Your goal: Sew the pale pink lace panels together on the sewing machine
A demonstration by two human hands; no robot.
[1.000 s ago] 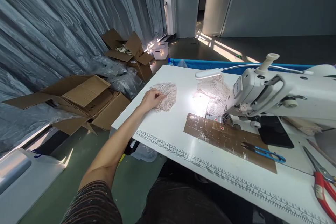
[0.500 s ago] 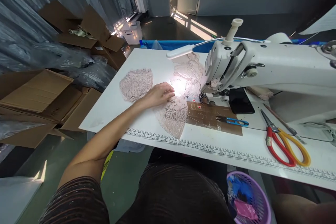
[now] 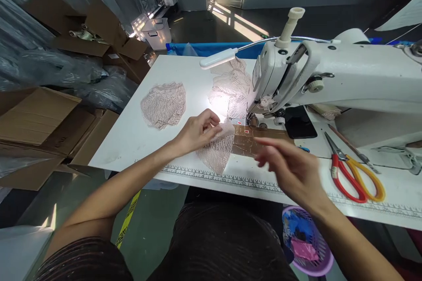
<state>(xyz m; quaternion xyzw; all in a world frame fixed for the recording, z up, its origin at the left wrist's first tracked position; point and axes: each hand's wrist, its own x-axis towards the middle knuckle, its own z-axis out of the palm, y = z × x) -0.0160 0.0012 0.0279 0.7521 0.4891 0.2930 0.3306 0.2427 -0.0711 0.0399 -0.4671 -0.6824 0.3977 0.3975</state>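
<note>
Left hand [image 3: 197,135] pinches the nearest lace piece [image 3: 216,154] by its upper edge; right hand [image 3: 293,167], fingers loosely parted, is near the brown strip [image 3: 243,144].

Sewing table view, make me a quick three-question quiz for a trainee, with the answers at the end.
1. Which hand holds the lace piece nearest the printed ruler?
2. True or false: the right hand is apart from the scissors.
3. What colours are the scissors' handles? A) both blue; B) one red, one yellow; C) both green.

Key: 1. The left hand. 2. True. 3. B.
</note>
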